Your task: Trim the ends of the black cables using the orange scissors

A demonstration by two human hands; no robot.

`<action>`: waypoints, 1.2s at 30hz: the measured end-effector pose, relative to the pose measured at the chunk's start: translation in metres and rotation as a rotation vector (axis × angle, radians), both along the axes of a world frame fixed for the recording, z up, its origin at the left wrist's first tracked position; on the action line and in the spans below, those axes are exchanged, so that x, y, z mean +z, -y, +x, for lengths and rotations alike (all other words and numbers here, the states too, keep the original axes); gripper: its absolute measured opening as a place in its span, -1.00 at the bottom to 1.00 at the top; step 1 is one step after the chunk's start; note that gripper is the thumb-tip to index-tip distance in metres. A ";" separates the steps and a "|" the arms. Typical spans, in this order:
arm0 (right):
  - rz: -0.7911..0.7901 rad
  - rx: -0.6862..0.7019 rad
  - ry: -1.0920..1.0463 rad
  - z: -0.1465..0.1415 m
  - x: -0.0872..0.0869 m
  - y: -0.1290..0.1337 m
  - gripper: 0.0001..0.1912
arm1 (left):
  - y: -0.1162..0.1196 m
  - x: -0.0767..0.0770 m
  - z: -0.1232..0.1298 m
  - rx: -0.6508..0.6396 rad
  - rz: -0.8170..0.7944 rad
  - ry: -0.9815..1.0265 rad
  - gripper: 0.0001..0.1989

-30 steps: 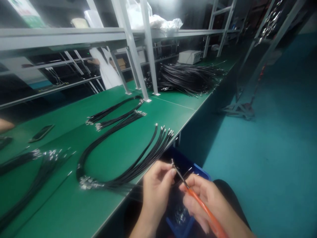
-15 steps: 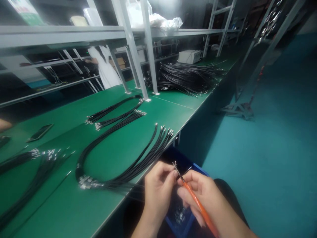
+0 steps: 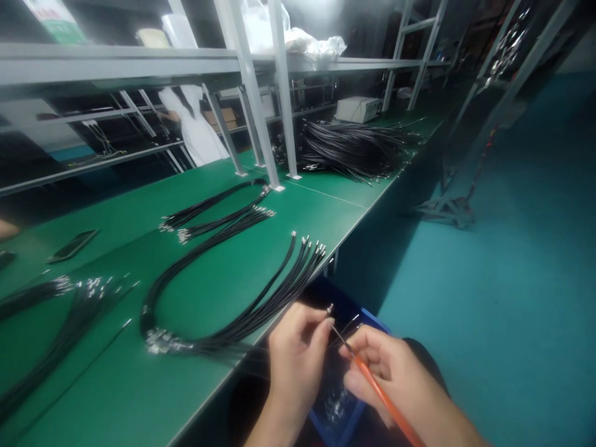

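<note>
My left hand (image 3: pixel 300 347) is closed in a pinch, with a small metal-tipped cable end (image 3: pixel 330 308) poking up past the thumb and forefinger. In my right hand (image 3: pixel 386 366) is a slim orange-handled tool (image 3: pixel 384 397); its thin dark shaft points up and left to my left fingertips. The exact kind of tool is not clear. Beneath both hands sits a blue bin (image 3: pixel 342 428) with small shiny pieces inside. Blurred black strands run from the bundled cables (image 3: pixel 205 341) on the bench toward my left hand.
Cable bundles with metal tips (image 3: pixel 88 304) and a phone (image 3: pixel 73 246) lie on the green bench (image 3: pixel 209 279). A large black cable pile (image 3: pixel 349 146) lies farther back by white shelf posts (image 3: pixel 261 124). Part of another person's hand (image 3: pixel 7 230) shows at the left edge.
My right hand has shifted slightly right and down with the orange-handled tool, its shaft drawing back from the cable tip. My left hand stays nearly in place, still pinching.
</note>
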State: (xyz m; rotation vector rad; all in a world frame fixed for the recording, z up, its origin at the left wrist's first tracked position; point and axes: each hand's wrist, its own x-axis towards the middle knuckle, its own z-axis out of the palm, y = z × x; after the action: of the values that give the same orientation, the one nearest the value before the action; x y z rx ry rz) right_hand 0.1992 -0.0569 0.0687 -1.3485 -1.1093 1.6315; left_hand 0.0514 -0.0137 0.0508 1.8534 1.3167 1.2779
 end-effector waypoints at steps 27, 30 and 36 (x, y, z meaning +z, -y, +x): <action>0.253 -0.616 -0.104 -0.027 -0.006 -0.027 -0.67 | 0.006 -0.002 0.019 0.114 0.346 -0.371 -0.84; 0.265 -0.587 -0.102 -0.024 -0.009 -0.022 -0.68 | 0.004 -0.003 0.014 0.089 0.221 -0.303 -0.86; 0.176 -0.104 -0.183 0.012 -0.008 -0.014 -0.70 | -0.006 0.007 -0.001 -0.001 -0.069 -0.068 -0.87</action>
State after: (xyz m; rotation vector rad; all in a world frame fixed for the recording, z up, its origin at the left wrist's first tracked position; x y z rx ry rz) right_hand 0.2115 -0.0426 0.0609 -1.1025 -1.0302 1.5110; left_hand 0.0503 -0.0081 0.0577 1.8640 1.3769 1.1634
